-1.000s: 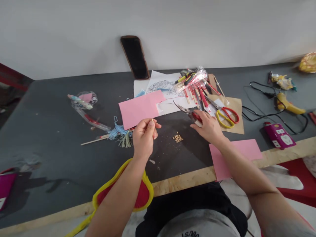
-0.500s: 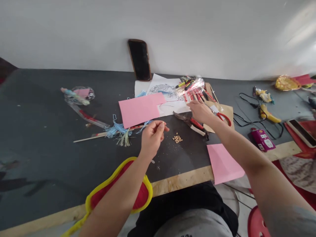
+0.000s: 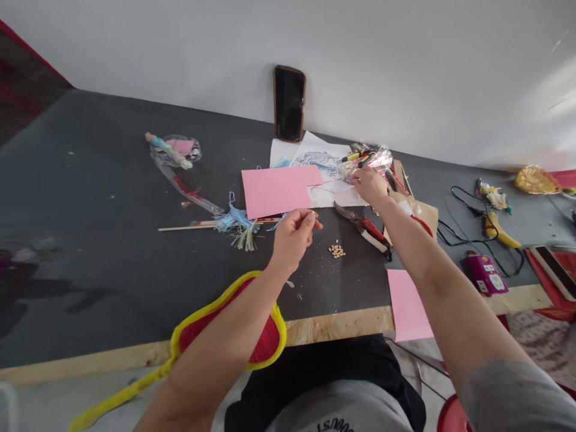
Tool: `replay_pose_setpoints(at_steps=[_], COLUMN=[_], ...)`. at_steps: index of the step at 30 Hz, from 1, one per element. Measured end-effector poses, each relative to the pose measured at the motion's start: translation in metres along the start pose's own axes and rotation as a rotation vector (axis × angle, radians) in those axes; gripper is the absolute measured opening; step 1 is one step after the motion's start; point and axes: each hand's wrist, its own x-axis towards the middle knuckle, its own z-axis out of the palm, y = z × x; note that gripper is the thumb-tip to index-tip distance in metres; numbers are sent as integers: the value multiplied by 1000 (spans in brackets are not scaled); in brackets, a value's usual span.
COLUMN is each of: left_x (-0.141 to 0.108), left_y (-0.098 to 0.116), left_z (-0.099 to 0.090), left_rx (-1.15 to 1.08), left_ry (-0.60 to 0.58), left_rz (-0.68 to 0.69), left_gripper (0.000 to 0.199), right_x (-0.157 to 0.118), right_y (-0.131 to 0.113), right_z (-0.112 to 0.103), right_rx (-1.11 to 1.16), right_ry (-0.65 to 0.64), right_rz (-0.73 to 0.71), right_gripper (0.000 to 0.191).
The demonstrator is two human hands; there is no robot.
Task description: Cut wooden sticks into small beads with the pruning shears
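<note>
My left hand (image 3: pixel 294 237) hovers over the table with thumb and forefinger pinched together. A tiny pale bit shows at the fingertips, too small to name. My right hand (image 3: pixel 369 186) reaches to the back, its fingertips at a crinkled clear plastic packet (image 3: pixel 382 157); the fingers are partly hidden, so their grip is unclear. Between the hands lies a small pile of short wooden pieces (image 3: pixel 336 249). Red-handled pruning shears (image 3: pixel 364 231) rest below my right hand. A pink paper (image 3: pixel 274 191) with a cut corner lies behind my left hand, over white sheets with a line drawing (image 3: pixel 315 159).
Blue tassels (image 3: pixel 234 217) and thin sticks lie to the left. A phone (image 3: pixel 288 103) leans on the wall. Under my left forearm sits a red pad with yellow edging (image 3: pixel 281 336). Another pink sheet (image 3: pixel 407 306) overhangs the front edge. A purple box (image 3: pixel 486 273) stands right.
The view has shifted, so the table's things appear farther right. My right hand has moved back and slightly left, from the red sticks to the plastic packet. My left hand keeps its pinch.
</note>
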Motion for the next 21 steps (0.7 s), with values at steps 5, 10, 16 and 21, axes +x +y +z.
replay_pose_setpoints(at_steps=[5,10,16,21], left_x=[1,1,0,2], left_y=[-3,-7,-7,-8], left_z=[0,1,1,1], left_rx=[-4,29,78,82], left_ry=[13,1,5,-1], left_rz=[-1,-7,-2,-6], left_gripper=[26,26,23,22], right_x=[-44,-119,-144,-143], right_y=[-15,-30,-29,-20], right_z=[-20,-20,1,-2], right_rx=[154,346,355,445], right_ry=[16,-47,25,93], right_rz=[-200,-727,-772,-716], right_gripper=[25,22,27,22])
